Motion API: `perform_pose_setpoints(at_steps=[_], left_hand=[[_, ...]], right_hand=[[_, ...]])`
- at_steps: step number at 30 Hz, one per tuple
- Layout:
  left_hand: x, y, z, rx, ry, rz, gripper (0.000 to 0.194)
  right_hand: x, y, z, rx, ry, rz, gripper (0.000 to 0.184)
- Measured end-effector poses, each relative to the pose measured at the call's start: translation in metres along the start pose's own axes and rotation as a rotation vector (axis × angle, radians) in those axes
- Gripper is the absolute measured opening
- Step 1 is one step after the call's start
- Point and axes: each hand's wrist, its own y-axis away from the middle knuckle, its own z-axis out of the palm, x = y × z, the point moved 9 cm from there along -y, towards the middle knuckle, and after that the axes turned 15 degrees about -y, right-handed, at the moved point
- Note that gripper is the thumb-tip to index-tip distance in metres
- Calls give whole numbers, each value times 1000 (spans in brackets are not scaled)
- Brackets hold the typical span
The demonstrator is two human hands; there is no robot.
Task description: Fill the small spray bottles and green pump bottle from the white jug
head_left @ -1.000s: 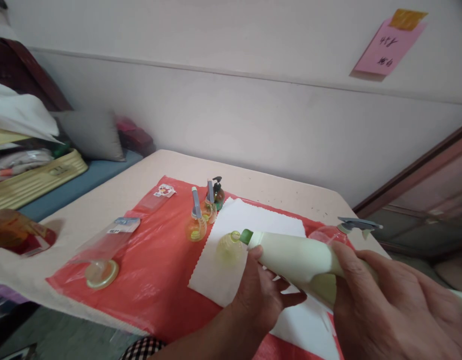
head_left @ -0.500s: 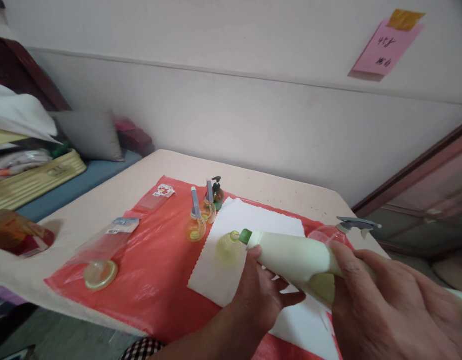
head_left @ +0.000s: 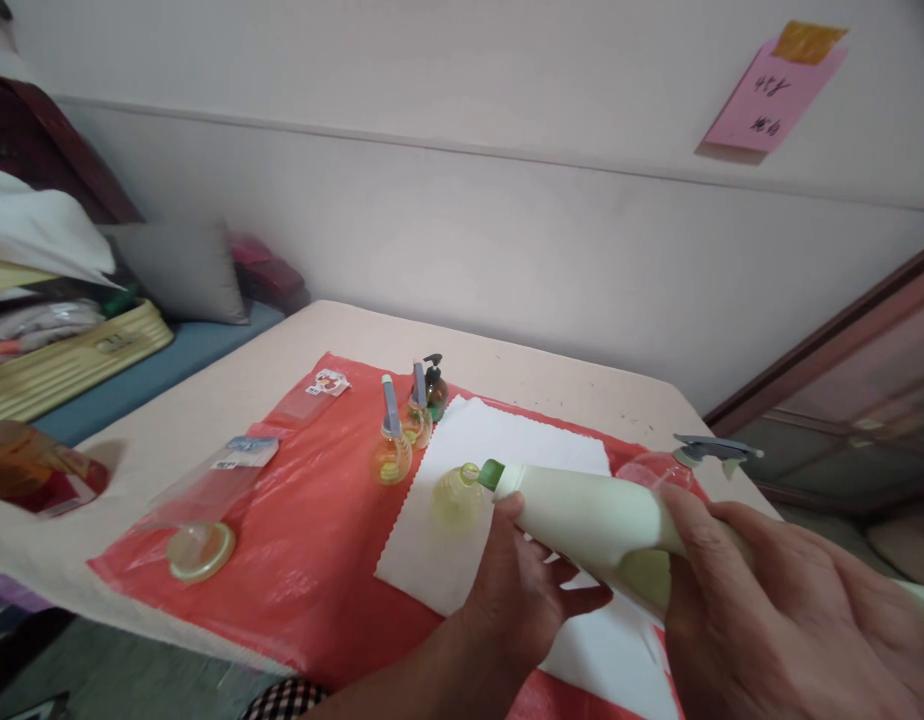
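Nearest my view, the right hand [head_left: 777, 600] has its fingers wrapped round the narrow handle part of the long, opaque pale green plastic bottle [head_left: 582, 510], which lies almost level, aimed leftward; I judge that this hand should set the tilt, slowly and from the wrist. The left hand [head_left: 518, 590] has its thumb against the bottle near the collar, with fingers spread loosely below; I cannot tell whether they grip or only prop, but I would use them as a steady rest. Just beyond, the bottle's dark green spout [head_left: 492, 474] is at the small mouth of the rounded, clear yellowish bottle [head_left: 460, 508], which stands with no hand on it on the white sheet with scalloped edges [head_left: 533, 430]; whether the two touch, or liquid is running, I cannot make out. To me it looks like a pour, so I would line up spout and mouth, favour a thin flow, and avoid leaning on that light-looking rim, since a nudge could tip it. Under the white sheet lies the glossy red plastic sheet [head_left: 319, 570], and farther back two clear bottles with grey trigger heads [head_left: 391, 458] stand well apart from the work
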Motion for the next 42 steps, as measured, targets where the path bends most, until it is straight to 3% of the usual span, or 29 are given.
perform_pose_setpoints(at_steps=[7,11,20,28,31,42], left_hand=[[0,0,1,1,0,-3,79],[0,1,1,3,-2,4,81],[0,0,1,-7,-13,-2,81],[0,1,2,-18,-12,3,79],[0,1,2,-18,-11,-1,78],[-1,0,1,0,-14,-5,80]], right_hand=[[3,2,3,-37,0,44,36],[-3,-1,-3,34,4,6,31],[0,-1,-1,29,6,38,30],[-1,-2,0,0,22,-12,31],[-5,-4,-4,57,30,-34,28],[-1,-1,-1,28,7,21,27]])
